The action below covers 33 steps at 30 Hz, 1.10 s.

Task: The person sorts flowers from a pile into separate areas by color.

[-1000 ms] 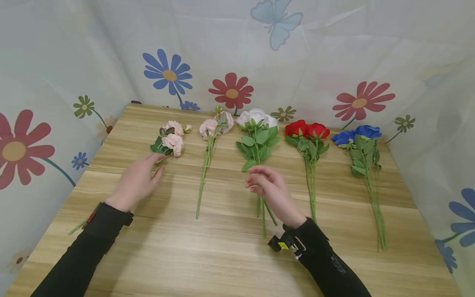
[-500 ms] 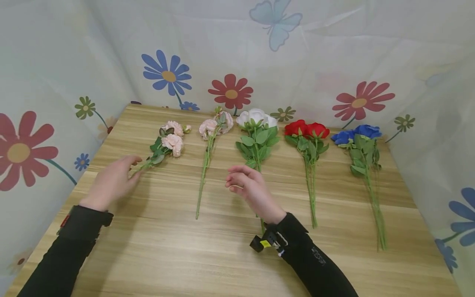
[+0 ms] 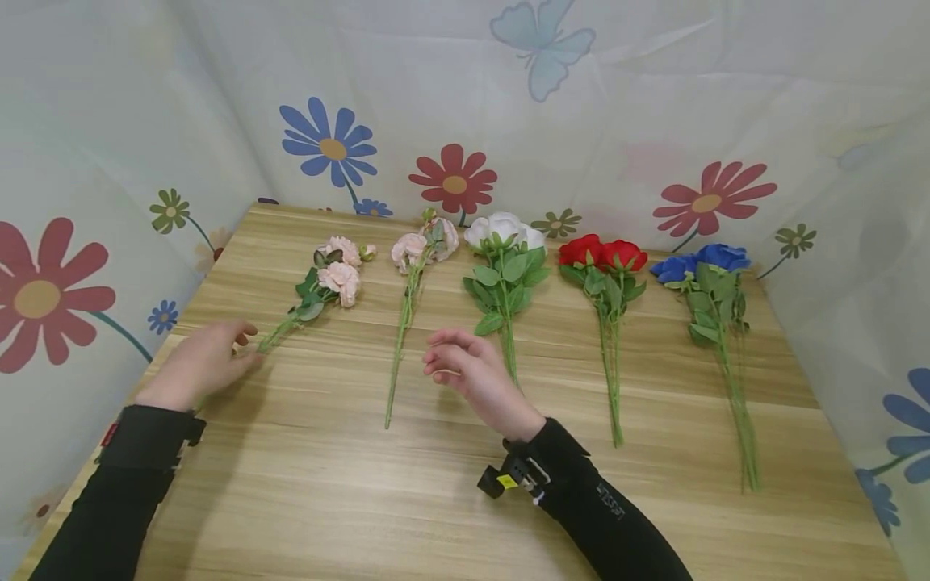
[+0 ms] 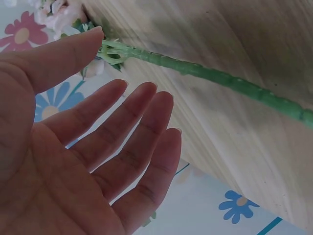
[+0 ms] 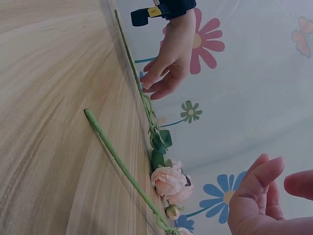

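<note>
At the left of the table, a pale pink flower (image 3: 339, 282) lies with its green stem (image 4: 215, 77) slanting down toward me. My left hand (image 3: 199, 365) hovers beside that stem, partly covering it in the head view. Its fingers are spread and relaxed around nothing, as the left wrist view shows, with the thumb tip close to the stem; whether they touch, I cannot tell. Loosely bent and holding nothing, my right hand (image 3: 481, 383) hangs over the table between a second pale pink flower (image 3: 411, 254) and the white flowers (image 3: 504, 231), hiding part of the white ones' stems.
Red flowers (image 3: 601, 252) and blue flowers (image 3: 701, 261) lie farther right, stems toward me. All rest on a wooden table (image 3: 349, 500). A white curtain (image 3: 407, 73) printed with flowers and a butterfly stands behind and at both sides.
My left hand has moved down and left along the pink flower's stem, away from the blooms and leaves. My right hand has shifted left, off the white flowers' leaves. The flowers have stayed put.
</note>
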Tool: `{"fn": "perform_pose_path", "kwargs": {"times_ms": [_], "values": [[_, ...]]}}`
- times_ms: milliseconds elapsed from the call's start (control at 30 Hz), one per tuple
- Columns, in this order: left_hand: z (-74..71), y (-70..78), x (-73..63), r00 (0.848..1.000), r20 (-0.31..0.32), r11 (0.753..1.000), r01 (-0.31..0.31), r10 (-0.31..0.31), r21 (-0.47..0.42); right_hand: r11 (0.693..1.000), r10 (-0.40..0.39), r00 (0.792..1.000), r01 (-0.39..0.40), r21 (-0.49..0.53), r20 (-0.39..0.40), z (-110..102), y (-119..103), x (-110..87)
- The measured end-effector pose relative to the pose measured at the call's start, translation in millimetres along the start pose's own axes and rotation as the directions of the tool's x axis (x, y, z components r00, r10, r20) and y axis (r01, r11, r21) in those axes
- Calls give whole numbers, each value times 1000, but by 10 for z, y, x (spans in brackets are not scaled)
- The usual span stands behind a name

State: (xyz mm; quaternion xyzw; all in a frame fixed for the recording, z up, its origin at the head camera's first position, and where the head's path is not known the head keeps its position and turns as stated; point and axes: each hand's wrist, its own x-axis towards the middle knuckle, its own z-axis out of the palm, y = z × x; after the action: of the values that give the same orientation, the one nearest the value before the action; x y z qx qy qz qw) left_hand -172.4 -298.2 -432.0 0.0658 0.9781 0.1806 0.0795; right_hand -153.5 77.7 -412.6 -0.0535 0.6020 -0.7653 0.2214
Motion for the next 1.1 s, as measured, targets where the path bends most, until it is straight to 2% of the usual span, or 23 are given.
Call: {"fn": "perform_pose_path", "kwargs": {"times_ms": [300,600,1100], "values": [[57,-75,33,1000,24,1000,-4,4,-4,1000,3,1000,-3,-30,11,-7,43,-1],[102,-107,49,1000,13,1000,-16,15,21,999,-4,1000,5,-34,20,-23,54,-23],[118,-92,43,1000,16,1000,5,-6,26,999,-18,999,19,-29,27,-57,53,-30]]}}
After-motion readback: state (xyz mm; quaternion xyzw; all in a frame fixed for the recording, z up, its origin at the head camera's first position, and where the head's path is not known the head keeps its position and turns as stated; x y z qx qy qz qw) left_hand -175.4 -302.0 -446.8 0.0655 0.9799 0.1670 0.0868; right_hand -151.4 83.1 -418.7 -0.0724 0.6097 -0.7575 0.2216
